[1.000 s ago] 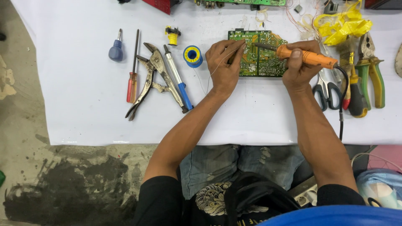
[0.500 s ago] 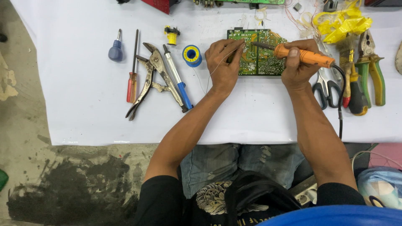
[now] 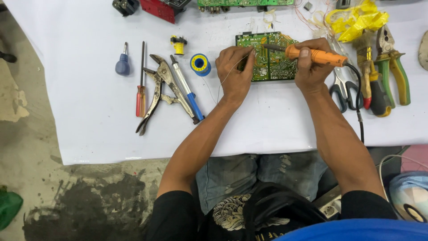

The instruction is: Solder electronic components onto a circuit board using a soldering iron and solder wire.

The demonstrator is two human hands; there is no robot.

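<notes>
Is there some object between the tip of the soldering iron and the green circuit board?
Nothing visible. The right hand holds the soldering iron with its tip on the circuit board; the left hand rests beside it, feeding thin wire.

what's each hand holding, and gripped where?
Right hand grips the orange soldering iron by its handle, tip over the green circuit board. Left hand pinches a thin solder wire near its end.

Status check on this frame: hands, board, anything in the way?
Right hand grips orange soldering iron, tip on green circuit board. Left hand feeds thin solder wire at the joint. Nothing in the way; scissors lie beside.
</notes>
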